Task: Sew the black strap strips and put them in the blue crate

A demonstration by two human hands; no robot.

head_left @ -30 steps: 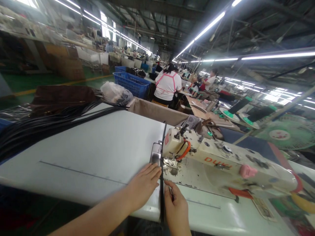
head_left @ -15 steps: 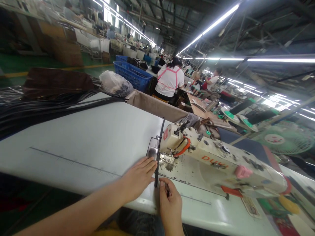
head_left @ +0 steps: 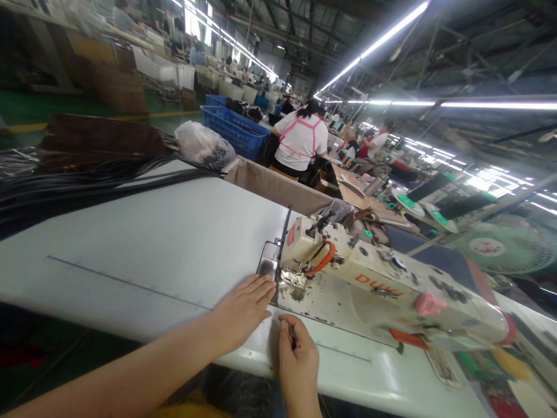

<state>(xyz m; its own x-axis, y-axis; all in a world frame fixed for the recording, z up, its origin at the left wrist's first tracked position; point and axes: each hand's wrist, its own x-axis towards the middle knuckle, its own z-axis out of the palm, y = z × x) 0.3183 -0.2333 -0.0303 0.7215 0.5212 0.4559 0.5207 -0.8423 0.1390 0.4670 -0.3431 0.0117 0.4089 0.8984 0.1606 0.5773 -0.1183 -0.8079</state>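
A narrow black strip (head_left: 287, 222) runs along the left side of the sewing machine's head (head_left: 300, 238), past the presser foot. My left hand (head_left: 243, 307) lies flat with its fingers stretched out, the fingertips at the strip's near end and on the metal plate (head_left: 268, 261). Closer to the table edge, my right hand (head_left: 298, 357) is closed, thumb against curled fingers. Something small and dark shows within its grip, too hidden to name. The white tabletop (head_left: 174, 232) carries a printed ruler line under my left forearm.
Many black strips (head_left: 87, 191) lie across the table's left end, beside a brown cloth (head_left: 100, 142) and a plastic bag (head_left: 204, 142). A beige-lined bin (head_left: 278, 188) adjoins the far edge. A co-worker (head_left: 300, 139) sits beyond, near a blue crate (head_left: 237, 130). A fan (head_left: 487, 247) stands right.
The black strip has slid away from me through the machine; its near end, earlier between my hands, is now up by my left fingertips. Both hands stay nearly in place.
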